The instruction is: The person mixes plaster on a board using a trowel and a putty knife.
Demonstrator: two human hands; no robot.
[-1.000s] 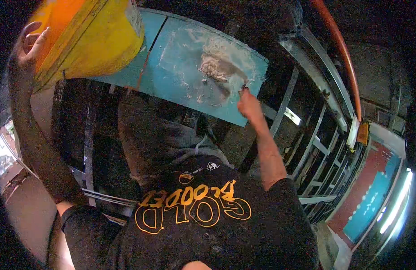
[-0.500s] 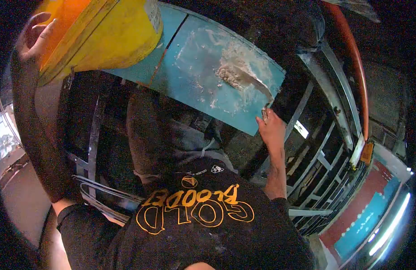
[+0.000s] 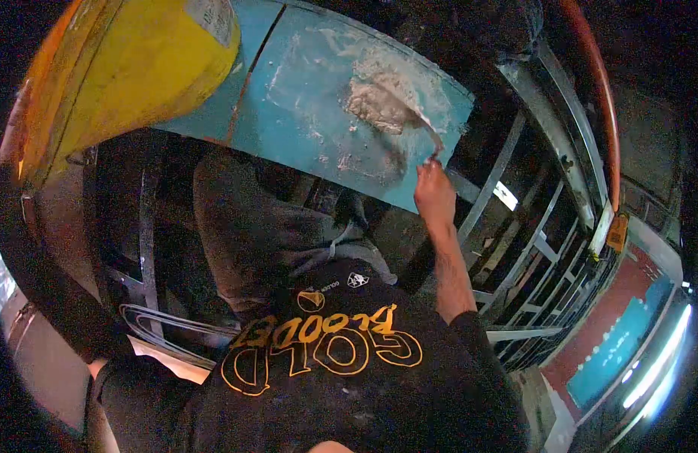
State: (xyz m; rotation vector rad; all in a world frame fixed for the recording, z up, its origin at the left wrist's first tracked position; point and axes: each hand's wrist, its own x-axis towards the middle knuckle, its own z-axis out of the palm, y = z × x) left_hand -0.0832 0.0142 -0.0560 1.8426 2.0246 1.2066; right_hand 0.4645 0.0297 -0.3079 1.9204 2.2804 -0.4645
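My right hand (image 3: pixel 435 192) is closed round the handle of a trowel (image 3: pixel 433 137), with its blade against a pale, wet-looking heap of mortar-like paste (image 3: pixel 383 107). The paste lies on a blue board (image 3: pixel 311 147), which has whitish smears and crumbs around the heap. A large yellow bucket (image 3: pixel 156 64) with an orange side stands tilted over the board's left end. At the far left image edge, beside the bucket, a dim sliver of my left hand (image 3: pixel 16 124) shows. Its fingers are too dark and cut off to make out.
Metal frames and bars (image 3: pixel 541 226) fill the right side below the board. A reddish-orange pipe (image 3: pixel 602 90) curves down at the right. Beyond it is a red and blue panel (image 3: pixel 617 347) near bright tube lights (image 3: pixel 658 370). Bent rods (image 3: pixel 175 332) lie at lower left.
The bucket has shifted left in view, and my left hand has slid to the image edge. My right hand and the trowel have moved up and left, and the paste is gathered into a thicker heap.
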